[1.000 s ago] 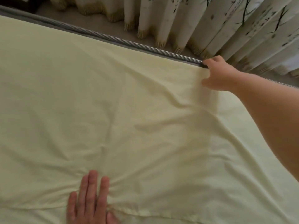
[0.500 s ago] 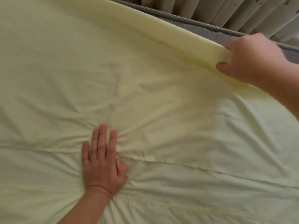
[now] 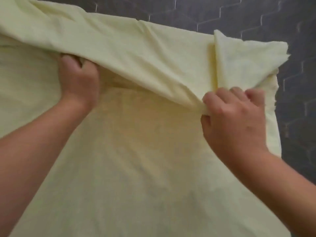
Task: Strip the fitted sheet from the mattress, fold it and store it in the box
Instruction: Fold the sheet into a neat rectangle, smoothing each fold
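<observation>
The pale yellow fitted sheet (image 3: pixel 136 159) fills most of the view, with its far edge pulled back toward me in a raised fold across the middle. My left hand (image 3: pixel 79 79) grips that fold from underneath at the left. At the right end of the fold my right hand (image 3: pixel 234 115) pinches a bunch of the sheet's edge. A loose corner of the sheet (image 3: pixel 248 57) lies doubled over beyond my right hand. The bare dark grey mattress (image 3: pixel 256 14), quilted in a hexagon pattern, shows along the top and right. No box is in view.
Only the sheet and the grey mattress surface (image 3: pixel 301 117) are visible. My two forearms reach in from the bottom corners.
My right hand has pulled the sheet's far edge off the mattress and toward me, uncovering grey mattress. My left hand has lifted from pressing flat and now grips the fold. The curtains have left the view.
</observation>
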